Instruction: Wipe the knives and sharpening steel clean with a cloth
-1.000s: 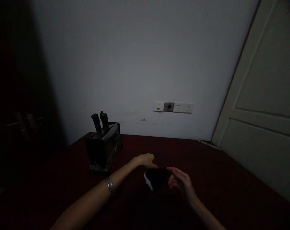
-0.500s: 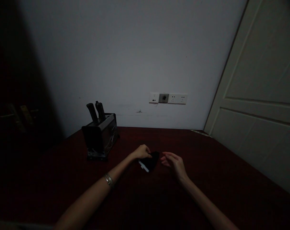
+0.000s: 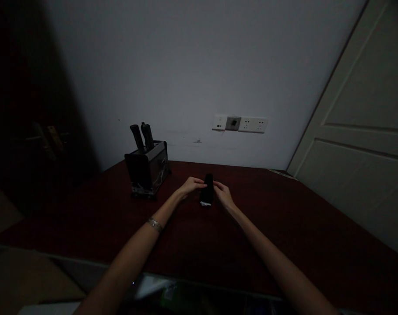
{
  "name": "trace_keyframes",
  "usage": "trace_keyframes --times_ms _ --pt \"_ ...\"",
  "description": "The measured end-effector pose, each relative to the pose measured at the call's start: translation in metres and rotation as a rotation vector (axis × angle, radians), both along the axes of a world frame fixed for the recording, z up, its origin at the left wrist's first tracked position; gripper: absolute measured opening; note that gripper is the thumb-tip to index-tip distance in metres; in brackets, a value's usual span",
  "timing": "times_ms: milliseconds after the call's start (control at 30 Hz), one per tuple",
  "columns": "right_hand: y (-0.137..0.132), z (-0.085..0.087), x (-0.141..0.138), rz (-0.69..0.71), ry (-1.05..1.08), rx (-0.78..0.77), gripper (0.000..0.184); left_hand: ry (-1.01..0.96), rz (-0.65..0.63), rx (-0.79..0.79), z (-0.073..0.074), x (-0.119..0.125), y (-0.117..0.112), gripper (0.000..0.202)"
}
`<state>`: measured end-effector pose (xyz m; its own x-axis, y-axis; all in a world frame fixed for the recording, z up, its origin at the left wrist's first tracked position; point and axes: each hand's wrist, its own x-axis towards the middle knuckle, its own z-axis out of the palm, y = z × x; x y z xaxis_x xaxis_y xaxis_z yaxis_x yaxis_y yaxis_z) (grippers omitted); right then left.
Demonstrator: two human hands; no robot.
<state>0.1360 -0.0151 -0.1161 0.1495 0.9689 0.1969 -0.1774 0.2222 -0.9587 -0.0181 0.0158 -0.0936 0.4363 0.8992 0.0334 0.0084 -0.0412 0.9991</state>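
A small, dark, narrow piece (image 3: 207,191), soft-looking like folded cloth and white at its near end, is on the dark red tabletop between my hands. My left hand (image 3: 191,186) pinches its left side, thumb and fingers close together. From the right, the fingertips of my right hand (image 3: 223,195) press against the opposite edge. The dim light hides its exact kind and the undersides of my fingers.
A dark box-shaped holder (image 3: 148,168) with black handles sticking out of its top stands left of my hands. Behind the table (image 3: 267,218) is a wall with sockets (image 3: 253,125). A pale panelled door (image 3: 359,175) borders the right side. The table's front edge shows below.
The black piece went from a flat, wide, slanted shape to a narrow strip pointing away from me. My right hand moved in from beside it to touch it. The view shifted slightly.
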Motion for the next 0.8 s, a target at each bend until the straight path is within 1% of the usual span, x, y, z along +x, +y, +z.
trace_keyframes --times_ms 200,400,467,633,800 --pt "-0.013 -0.01 -0.006 0.016 0.055 -0.046 0.035 -0.033 0.058 -0.019 -0.001 -0.002 -0.002 0.025" --pt "-0.018 -0.007 -0.005 0.017 0.114 -0.042 0.044 -0.058 0.104 0.014 0.0 0.0 -0.001 0.029" --pt "-0.019 -0.006 -0.004 0.01 0.124 -0.039 0.043 -0.075 0.104 0.026 0.001 0.0 -0.004 0.031" --pt "-0.026 -0.003 -0.001 0.022 0.146 -0.043 0.033 -0.112 0.085 0.042 0.003 -0.002 -0.006 0.035" --pt "-0.035 0.003 -0.004 0.091 0.18 -0.063 0.034 -0.107 0.063 0.064 0.001 -0.003 -0.004 0.035"
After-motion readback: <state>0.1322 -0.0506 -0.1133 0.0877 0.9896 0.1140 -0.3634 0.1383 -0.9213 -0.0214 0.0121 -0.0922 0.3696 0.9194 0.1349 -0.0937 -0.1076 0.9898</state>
